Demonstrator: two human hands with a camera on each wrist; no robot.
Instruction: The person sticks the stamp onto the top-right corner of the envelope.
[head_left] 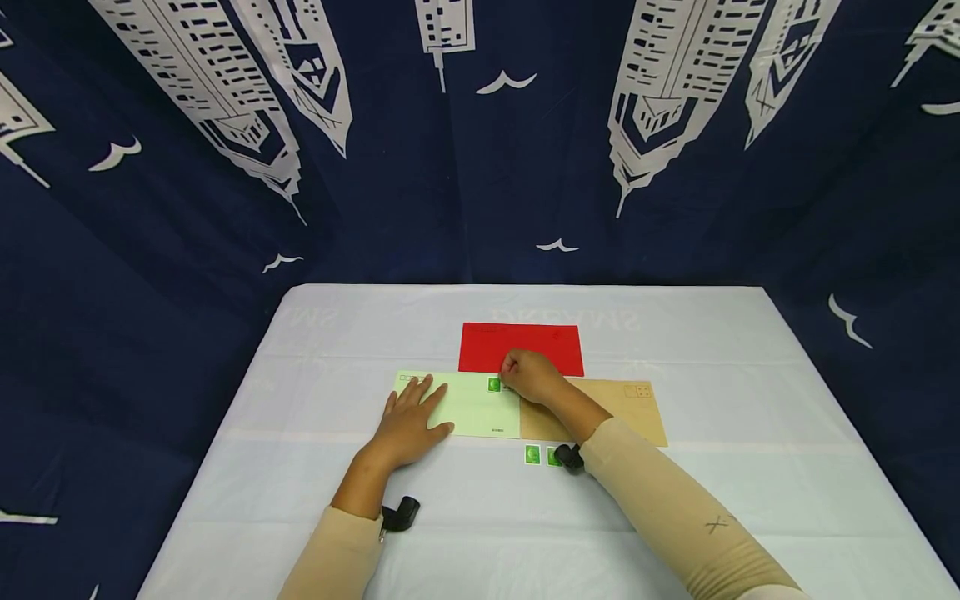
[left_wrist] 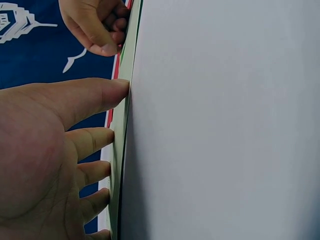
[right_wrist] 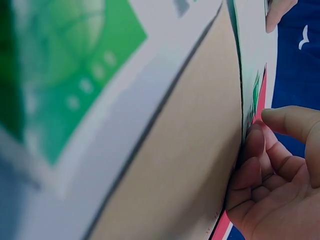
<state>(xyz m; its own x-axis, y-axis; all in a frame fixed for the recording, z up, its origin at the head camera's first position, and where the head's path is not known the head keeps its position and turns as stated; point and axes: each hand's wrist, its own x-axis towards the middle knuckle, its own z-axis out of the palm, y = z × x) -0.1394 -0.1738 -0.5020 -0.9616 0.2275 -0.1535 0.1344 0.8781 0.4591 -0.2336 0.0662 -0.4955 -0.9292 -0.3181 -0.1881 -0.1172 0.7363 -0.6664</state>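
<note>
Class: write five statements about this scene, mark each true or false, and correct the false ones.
1. The left hand rests on the green envelope. True.
2. The red envelope lies nearer the person than the green one. False: it lies farther.
3. The right hand is beside a stamp on the green envelope. True.
4. The brown envelope lies left of the green one. False: it lies right.
5. Two other stamps lie on the white tablecloth. True.

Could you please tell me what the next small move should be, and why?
I would probably press the green stamp flat with the right hand, since that hand is at the stamp's edge while the left hand rests spread on the pale green envelope.
</note>
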